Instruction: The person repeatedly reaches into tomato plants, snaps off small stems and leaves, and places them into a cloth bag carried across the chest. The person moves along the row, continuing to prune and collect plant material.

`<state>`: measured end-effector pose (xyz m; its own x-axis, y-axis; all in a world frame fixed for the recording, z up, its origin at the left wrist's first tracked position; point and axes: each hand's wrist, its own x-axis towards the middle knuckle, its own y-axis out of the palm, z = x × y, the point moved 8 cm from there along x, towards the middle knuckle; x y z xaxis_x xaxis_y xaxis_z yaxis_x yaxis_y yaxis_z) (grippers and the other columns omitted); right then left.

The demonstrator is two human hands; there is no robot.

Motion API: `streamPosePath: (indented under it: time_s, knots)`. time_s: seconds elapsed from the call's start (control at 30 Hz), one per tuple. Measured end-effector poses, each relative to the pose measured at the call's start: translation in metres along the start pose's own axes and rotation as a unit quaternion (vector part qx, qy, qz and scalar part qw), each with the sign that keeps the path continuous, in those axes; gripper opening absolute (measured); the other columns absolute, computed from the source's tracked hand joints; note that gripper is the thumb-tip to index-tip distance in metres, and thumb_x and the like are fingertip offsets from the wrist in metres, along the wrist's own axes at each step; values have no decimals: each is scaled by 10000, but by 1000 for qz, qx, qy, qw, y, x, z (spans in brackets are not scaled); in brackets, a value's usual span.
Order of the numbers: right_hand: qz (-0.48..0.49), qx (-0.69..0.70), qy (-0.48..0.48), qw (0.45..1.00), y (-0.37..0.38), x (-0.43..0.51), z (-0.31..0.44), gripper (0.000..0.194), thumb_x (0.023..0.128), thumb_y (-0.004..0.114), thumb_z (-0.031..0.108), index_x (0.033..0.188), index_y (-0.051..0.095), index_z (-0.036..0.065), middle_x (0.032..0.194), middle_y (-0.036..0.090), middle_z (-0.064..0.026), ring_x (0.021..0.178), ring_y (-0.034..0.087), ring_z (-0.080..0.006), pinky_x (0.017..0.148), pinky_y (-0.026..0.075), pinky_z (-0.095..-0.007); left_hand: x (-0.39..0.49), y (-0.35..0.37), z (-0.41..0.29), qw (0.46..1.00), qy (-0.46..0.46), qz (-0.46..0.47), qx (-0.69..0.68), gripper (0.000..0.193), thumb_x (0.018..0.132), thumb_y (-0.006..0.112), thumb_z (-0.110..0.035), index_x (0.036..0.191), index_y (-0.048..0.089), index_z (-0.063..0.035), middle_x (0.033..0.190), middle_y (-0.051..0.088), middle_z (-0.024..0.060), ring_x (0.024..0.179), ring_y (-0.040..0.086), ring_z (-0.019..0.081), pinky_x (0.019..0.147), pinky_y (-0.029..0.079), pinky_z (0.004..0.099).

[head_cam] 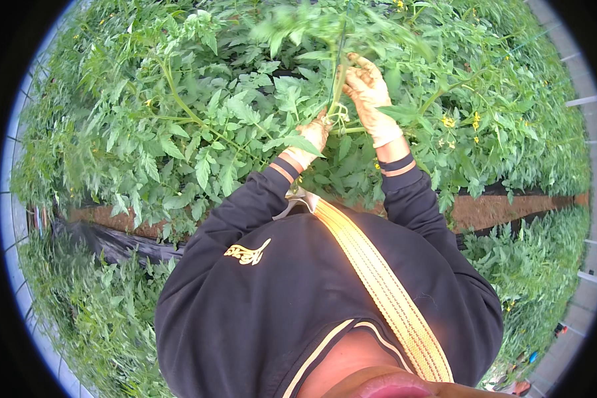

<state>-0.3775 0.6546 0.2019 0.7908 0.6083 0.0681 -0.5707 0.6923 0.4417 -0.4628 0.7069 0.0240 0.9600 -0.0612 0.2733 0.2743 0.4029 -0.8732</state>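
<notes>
A thick tomato stem (339, 87) rises before me beside a thin green twine (336, 74). My right hand (370, 94), in a thin stained glove, has its fingers on the upper part of this stem. Lower down, my left hand (314, 135), also gloved, is closed around the stem near the end of the visible twine; a leaf (303, 144) covers part of it. Between the hands hangs a small truss of pale buds or flowers (342, 117). The leafy top (298, 30) of the plant is blurred.
Dense tomato plants (144, 144) with yellow flowers (447, 121) crowd around both arms. Side branches (179, 102) reach out left and right. A yellow strap (378, 278) crosses my chest to a pale bag (298, 199). Black plastic film (124, 244) edges the soil path (497, 211).
</notes>
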Motion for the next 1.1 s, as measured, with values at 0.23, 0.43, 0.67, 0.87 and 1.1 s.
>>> streamPosePath:
  time_s: [0.23, 0.43, 0.67, 0.87, 1.1]
  knots:
    - [51, -228, -52, 971, 59, -7, 0, 178, 820, 561, 25, 965, 661, -4, 795, 647, -48, 599, 584, -84, 552, 486, -233, -10, 1, 23, 926, -103, 28, -362, 582, 964, 396, -210, 1487, 195, -52, 1337, 510, 152, 1048, 585, 264, 846, 480, 433]
    - [216, -363, -43, 906, 107, -39, 32, 270, 866, 545, 176, 1028, 680, 8, 779, 640, -42, 652, 592, -91, 619, 488, -240, -13, -7, 38, 721, -182, 153, -651, 546, 972, 402, -273, 1436, 274, -17, 1392, 444, 163, 1219, 479, 278, 1036, 379, 400]
    - [352, -166, 30, 920, 110, -53, 48, 853, 776, 707, 421, 1434, 341, 21, 917, 674, -82, 871, 623, -127, 797, 504, -296, -24, -13, 40, 848, -123, 106, -504, 482, 960, 453, -220, 1385, 361, -13, 1345, 475, 150, 1200, 492, 248, 1023, 397, 367]
    - [261, -2, -33, 965, 68, -59, 49, 644, 822, 711, 64, 1380, 390, 34, 1197, 575, -83, 1037, 622, -220, 833, 541, -326, -50, -8, 30, 978, -39, -47, -199, 429, 950, 497, -175, 1342, 436, -10, 1304, 502, 140, 1184, 503, 222, 1012, 412, 339]
    - [272, -265, -142, 914, 33, -69, 16, 347, 926, 557, 93, 1267, 512, 47, 1150, 625, -104, 1007, 604, -187, 908, 490, -280, -31, -12, 29, 891, -60, 201, -403, 382, 959, 516, -172, 1313, 480, -32, 1213, 562, 120, 1062, 554, 227, 926, 464, 335]
